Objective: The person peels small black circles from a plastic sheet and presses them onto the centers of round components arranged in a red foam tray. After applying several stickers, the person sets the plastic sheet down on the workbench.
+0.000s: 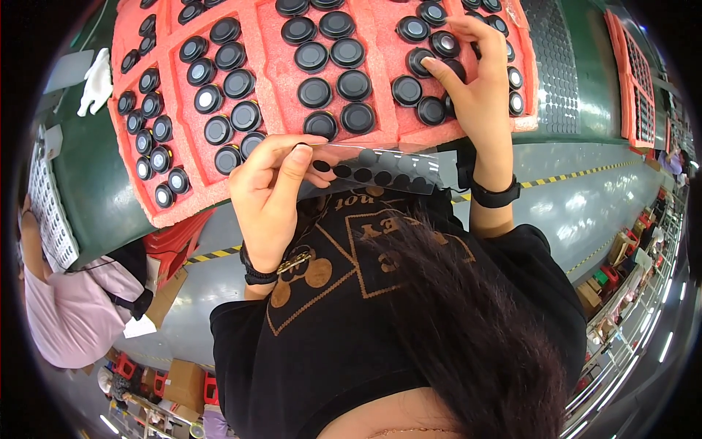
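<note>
Clear plastic strip (376, 167) with black round stickers (363, 175), pinched beside the pink foam tray's (183, 206) near edge

And it's the left hand (262, 192) on the strip, thumb and forefinger clamped on its left end! Its long axis runs left to right, roughly along that near edge, dipping slightly toward the free end below the right wrist.

Up and right, the right hand (474, 86) reaches over the tray's right side, nearer the discs, thumb and forefinger spread around one black round disc with a pale centre (444, 44). Gripped or merely touched? Cannot tell!
</note>
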